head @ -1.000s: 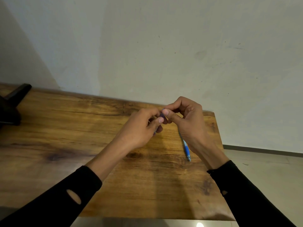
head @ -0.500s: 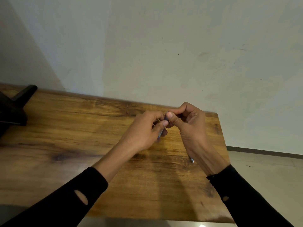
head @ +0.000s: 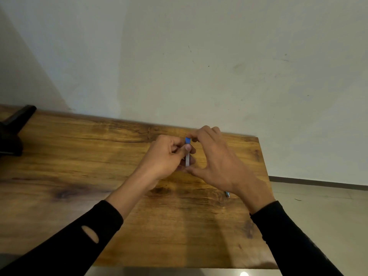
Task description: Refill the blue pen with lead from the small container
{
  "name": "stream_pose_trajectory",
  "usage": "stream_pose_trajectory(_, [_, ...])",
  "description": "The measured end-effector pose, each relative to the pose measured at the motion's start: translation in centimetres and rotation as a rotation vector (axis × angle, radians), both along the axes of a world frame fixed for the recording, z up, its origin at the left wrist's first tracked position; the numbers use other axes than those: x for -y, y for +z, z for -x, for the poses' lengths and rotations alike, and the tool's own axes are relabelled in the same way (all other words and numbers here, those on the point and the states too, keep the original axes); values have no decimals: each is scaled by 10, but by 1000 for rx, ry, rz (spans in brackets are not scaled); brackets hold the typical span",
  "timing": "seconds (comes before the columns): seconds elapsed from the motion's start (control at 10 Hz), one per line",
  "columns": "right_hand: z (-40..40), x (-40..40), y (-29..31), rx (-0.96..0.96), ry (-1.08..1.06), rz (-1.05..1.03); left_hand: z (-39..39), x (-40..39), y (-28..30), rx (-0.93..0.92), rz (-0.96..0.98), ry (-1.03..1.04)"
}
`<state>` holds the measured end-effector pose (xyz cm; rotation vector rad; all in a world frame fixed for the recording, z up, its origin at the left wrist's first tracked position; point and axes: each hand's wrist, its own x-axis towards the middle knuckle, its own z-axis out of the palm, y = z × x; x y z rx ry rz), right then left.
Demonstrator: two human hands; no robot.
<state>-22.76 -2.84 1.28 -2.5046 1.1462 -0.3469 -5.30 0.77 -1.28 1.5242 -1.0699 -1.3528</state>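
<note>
A small clear lead container [head: 187, 156] with a blue cap [head: 187, 140] stands upright between both hands above the wooden table [head: 79, 160]. My left hand [head: 165, 158] pinches the container's body with thumb and fingers. My right hand [head: 215, 158] grips the blue cap with its fingertips, while its thumb reaches under the container's lower end. The blue pen lies on the table under my right wrist; only its metal tip [head: 227, 194] shows.
A black stand [head: 12, 132] sits at the table's far left edge. The wall runs just behind the table. The table's right edge is close to my right forearm, with floor [head: 318, 216] beyond it.
Both hands have turned the container upright, so its blue cap and clear body now show. My right forearm has shifted over the pen, hiding most of it.
</note>
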Motion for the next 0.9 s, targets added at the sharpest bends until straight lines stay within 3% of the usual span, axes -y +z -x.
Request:
stream_pose_trajectory(0.2, [4,-2,11,-273,45,257,6,-2,-8,-24,-21,-32])
stream_pose_trajectory(0.4, [5,-5,8,-364,69,396,8,-3,-16,-66,-21,-47])
stream_pose_trajectory(0.5, [11,-1,-6,-351,50,383,1,1,-23,242,111,-84])
stream_pose_trajectory(0.7, [14,4,-39,-431,-4,171,-31,-20,-35,655,341,-43])
stream_pose_trajectory(0.9, [13,-6,-15,-362,-138,27,-25,-40,-12,772,256,-36])
